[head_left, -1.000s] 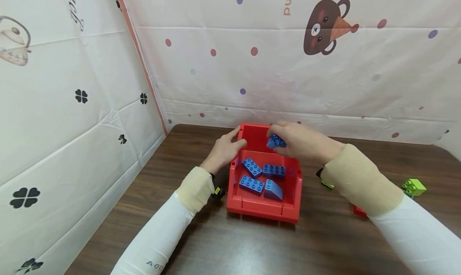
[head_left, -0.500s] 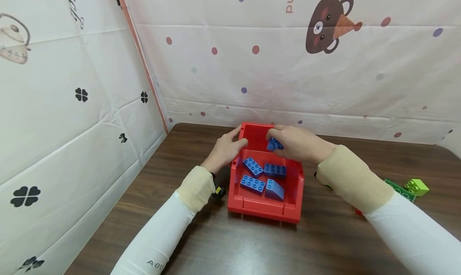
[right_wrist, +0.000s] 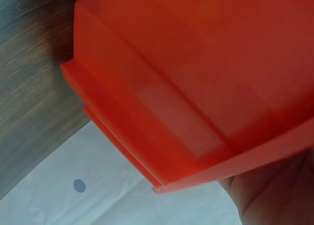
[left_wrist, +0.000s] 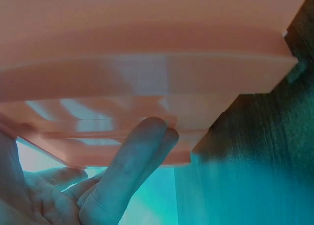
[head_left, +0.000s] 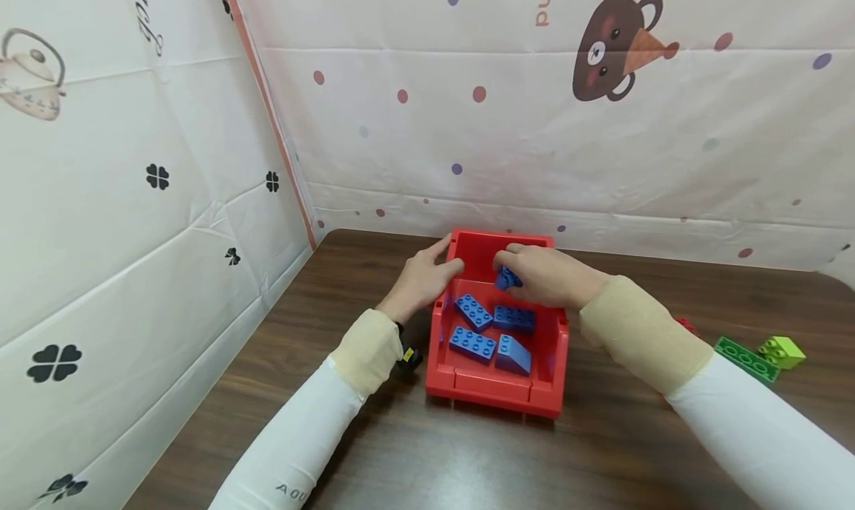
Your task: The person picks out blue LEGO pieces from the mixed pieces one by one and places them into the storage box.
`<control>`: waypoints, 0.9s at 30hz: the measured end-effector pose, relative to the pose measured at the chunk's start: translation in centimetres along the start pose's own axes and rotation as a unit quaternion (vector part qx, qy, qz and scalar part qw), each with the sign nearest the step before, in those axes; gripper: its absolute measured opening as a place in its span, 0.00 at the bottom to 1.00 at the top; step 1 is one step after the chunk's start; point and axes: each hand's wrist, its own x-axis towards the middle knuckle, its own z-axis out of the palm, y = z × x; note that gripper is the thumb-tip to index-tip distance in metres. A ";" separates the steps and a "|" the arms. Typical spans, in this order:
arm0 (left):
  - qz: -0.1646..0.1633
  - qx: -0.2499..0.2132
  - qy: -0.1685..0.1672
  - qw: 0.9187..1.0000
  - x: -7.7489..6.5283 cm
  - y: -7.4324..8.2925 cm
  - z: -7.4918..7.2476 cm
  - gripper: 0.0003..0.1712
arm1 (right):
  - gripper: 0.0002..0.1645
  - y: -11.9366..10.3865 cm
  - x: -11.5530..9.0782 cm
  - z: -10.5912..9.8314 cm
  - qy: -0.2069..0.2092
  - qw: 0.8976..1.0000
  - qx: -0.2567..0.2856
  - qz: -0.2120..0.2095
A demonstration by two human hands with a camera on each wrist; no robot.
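A red plastic box [head_left: 494, 397], open at the top, stands on the table with several blue toy bricks [head_left: 472, 344] lying in it, one of them a sloped brick [head_left: 513, 355]. At its left side my left hand [head_left: 419, 281] holds the wall, thumb at the rim; two long fingers [left_wrist: 130, 168] touch the outside in the left wrist view. My right hand [head_left: 551, 274] pinches a blue studded brick [head_left: 505, 278] over the back part of the box. That brick is partly hidden by the fingers and out of sight in the right wrist view.
Right of the box lie a long green brick [head_left: 745, 359], a lime-green brick [head_left: 783, 352] and a red piece [head_left: 686, 324], partly behind the right sleeve. A black piece with a yellow mark [head_left: 409, 358] sits by the left wrist. Printed sheeting [head_left: 374, 139] rises behind the table.
My right hand, holding the blue brick, has shifted slightly left and down towards the box. Its sleeve has uncovered the green brick at right. The left hand stays at the box wall.
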 end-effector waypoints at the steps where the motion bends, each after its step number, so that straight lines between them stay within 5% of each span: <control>1: 0.001 0.001 0.001 1.000 0.0 0.0 0.0 0.42 | 0.27 0.0 0.1 0.1 0.000 1.000 -0.002 0.000; 27: -0.009 0.001 0.002 1.000 0.4 0.0 0.1 0.42 | 0.26 0.7 2.4 1.2 -0.060 0.997 -0.056 0.008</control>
